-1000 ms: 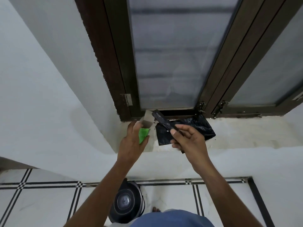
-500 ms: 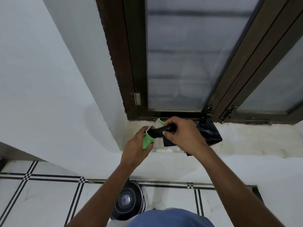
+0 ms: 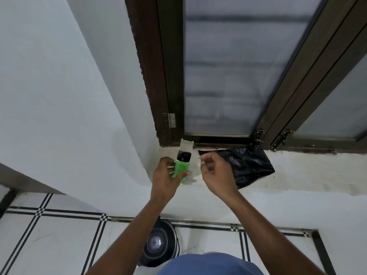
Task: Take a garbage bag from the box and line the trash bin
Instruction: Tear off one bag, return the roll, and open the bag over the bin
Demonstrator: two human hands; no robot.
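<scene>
My left hand [image 3: 164, 181] grips a small green garbage-bag box [image 3: 181, 169] above the left end of the white windowsill [image 3: 309, 171]. Its grey top flap stands open, and a black roll of bags [image 3: 184, 155] sits inside the mouth. My right hand [image 3: 216, 175] hovers just right of the box, fingers loosely curled, holding nothing. Behind it a loose black garbage bag [image 3: 252, 165] lies crumpled on the sill. The round trash bin [image 3: 158, 245], with a dark domed lid, stands on the floor below, between my forearms.
A dark wooden window frame [image 3: 158, 86] with frosted panes rises directly behind the sill. White walls close in on the left. The floor has white tiles with black stripes [image 3: 39, 211]. My blue clothing [image 3: 208, 264] fills the bottom edge.
My right hand pushed the black roll back into the box, let go and drew away to the right. The left hand kept hold of the box.
</scene>
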